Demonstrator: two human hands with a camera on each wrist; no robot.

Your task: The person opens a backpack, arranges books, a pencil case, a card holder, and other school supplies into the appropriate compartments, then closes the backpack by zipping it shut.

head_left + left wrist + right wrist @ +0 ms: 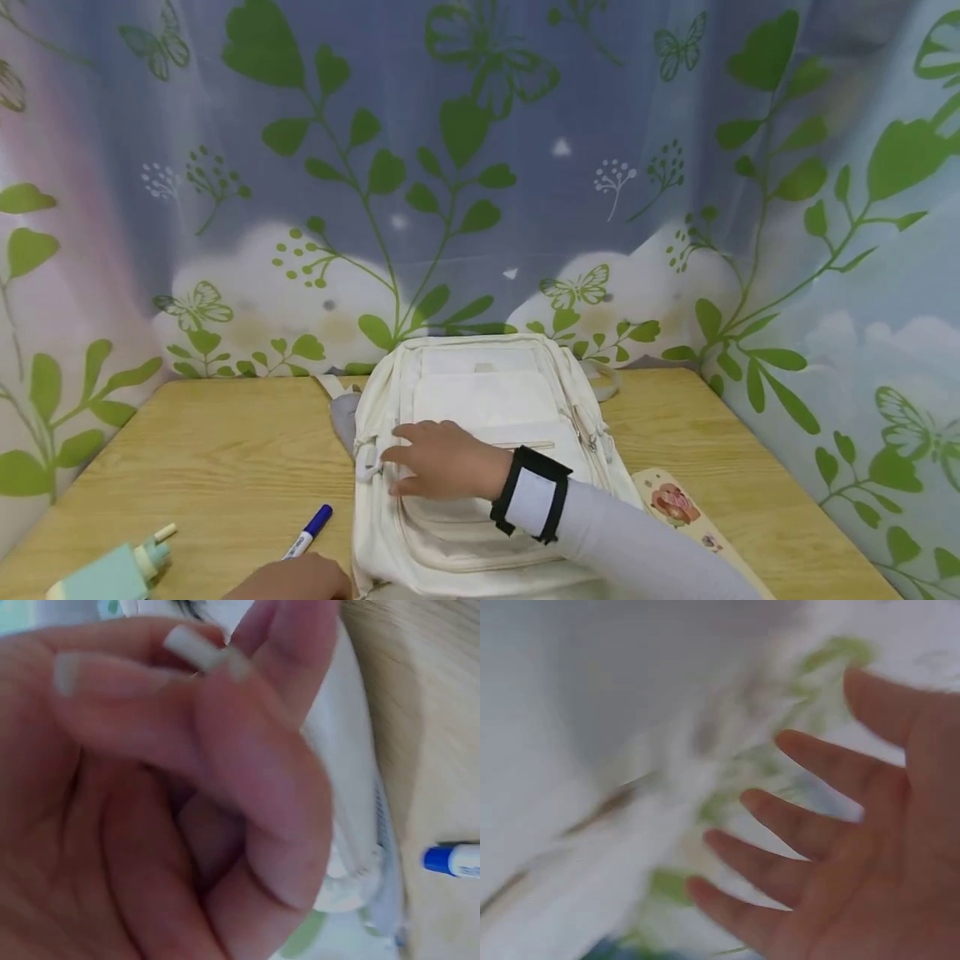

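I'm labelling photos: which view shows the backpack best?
The head view: most of the backpack shows, though the right hand covers part. Left wrist shows a strip behind the left hand; right wrist, a blurred part.

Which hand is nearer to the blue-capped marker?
Left. The left hand is close beside the blue-capped marker; the right hand is farther off, over the white backpack.

- We see a cream-white backpack (pixel 480 400) lying zippered front up, top toward the wooden table's (pixel 225 450) far edge.
- We glimpse a small white tab (pixel 193 649), mostly hidden.
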